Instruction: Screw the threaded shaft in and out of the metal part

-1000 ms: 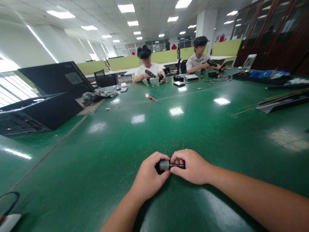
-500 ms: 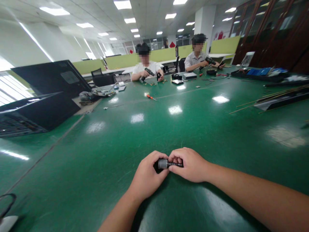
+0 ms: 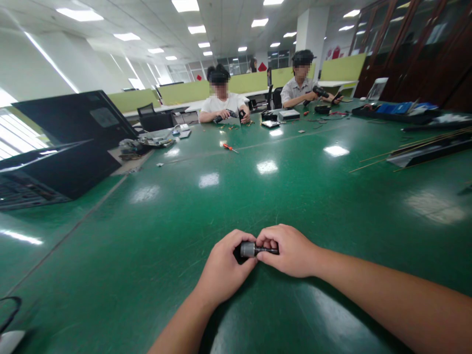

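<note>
In front of me at the table's near side, my left hand [image 3: 224, 268] curls around a short grey cylinder that looks like a drill chuck [image 3: 247, 249]. Something black shows behind it, mostly covered by that hand. A thin dark bit [image 3: 271, 250] sticks out of the chuck to the right. The fingers and thumb of my right hand [image 3: 289, 250] pinch this bit close to the chuck. Both hands are closed, and their fingertips nearly meet. The chuck and bit lie roughly level.
On the green table [image 3: 177, 216] lies an orange screwdriver [image 3: 229, 147]. Large black panels [image 3: 81, 115] stand at left, beside circuit parts [image 3: 147, 142]. Thin rods [image 3: 416, 147] and a tool tray [image 3: 401, 115] are at right. Two co-workers with power drills [image 3: 223, 116] sit opposite.
My hands keep the same hold on the chuck and bit. Across the table, the left co-worker's drill has come down lower. The view has shifted slightly.
</note>
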Demonstrator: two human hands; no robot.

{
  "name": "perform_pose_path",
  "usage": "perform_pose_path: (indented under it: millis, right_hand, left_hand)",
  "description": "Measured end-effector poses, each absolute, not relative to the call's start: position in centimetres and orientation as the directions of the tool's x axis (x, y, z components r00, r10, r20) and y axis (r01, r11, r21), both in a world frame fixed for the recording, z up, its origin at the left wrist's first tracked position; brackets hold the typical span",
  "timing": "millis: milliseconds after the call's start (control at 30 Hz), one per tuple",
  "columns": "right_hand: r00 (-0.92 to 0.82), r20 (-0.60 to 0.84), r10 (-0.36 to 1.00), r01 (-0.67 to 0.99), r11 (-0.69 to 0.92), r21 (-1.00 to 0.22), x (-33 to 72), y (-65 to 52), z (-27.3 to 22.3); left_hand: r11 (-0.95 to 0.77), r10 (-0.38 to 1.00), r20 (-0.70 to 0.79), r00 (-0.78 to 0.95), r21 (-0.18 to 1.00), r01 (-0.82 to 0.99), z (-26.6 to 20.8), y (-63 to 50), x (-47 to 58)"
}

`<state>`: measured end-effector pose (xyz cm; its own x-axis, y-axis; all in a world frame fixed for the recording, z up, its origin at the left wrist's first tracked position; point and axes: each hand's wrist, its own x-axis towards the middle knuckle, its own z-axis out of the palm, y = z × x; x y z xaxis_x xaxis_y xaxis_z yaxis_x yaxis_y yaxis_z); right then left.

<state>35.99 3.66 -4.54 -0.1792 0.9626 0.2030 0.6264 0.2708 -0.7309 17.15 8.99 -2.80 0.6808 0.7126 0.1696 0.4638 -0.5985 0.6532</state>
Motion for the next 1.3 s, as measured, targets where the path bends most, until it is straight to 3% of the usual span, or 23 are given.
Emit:
perform_pose_path:
  millis: [1033,1300]
  right_hand:
    - [-0.143,0.186,0.972,0.573,0.235,-0.785,35.98,3.61,-4.2]
    - [-0.083,0.17,0.982,0.431,0.189,-0.882,36.27,3.86,-4.66]
  left_hand:
    - [-0.55,0.776,0.215,0.593,0.69,0.47,-2.88,9.09,16.91]
    - [-0.456,0.85,0.199,0.488,0.74,0.494,-2.91,9.4,16.6]
